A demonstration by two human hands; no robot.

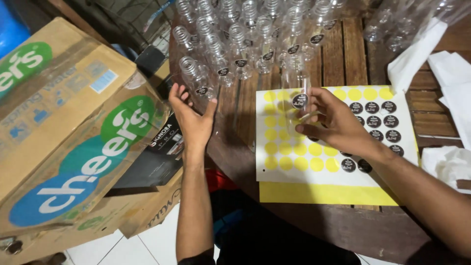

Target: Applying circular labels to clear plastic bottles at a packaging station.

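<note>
Gripping a clear, ribbed plastic bottle (299, 93) upright over the sticker sheet (294, 167), the right hand (333, 122) has its fingers closed around the bottle's lower body, where a round dark label is stuck to the smooth wall. The sticker sheet, the landmark here, is a glossy white rectangle on a yellow backing, dotted with yellow circles where stickers have been peeled away; round black stickers (380, 120) remain in its right part. It lies flat on the slatted, dark wooden bench (343, 54). Beyond the sheet's far edge stands a tight cluster of labelled clear bottles (240, 39) with threaded necks. Left of the sheet, the left hand (191, 118) hovers open, fingers spread and holding nothing, just beside the nearest bottle of the cluster. Farther left of the sheet sits a worn, creased cardboard box (64, 127) with green and blue ovals. Right of the sheet lie crumpled white paper sheets (451, 83).
</note>
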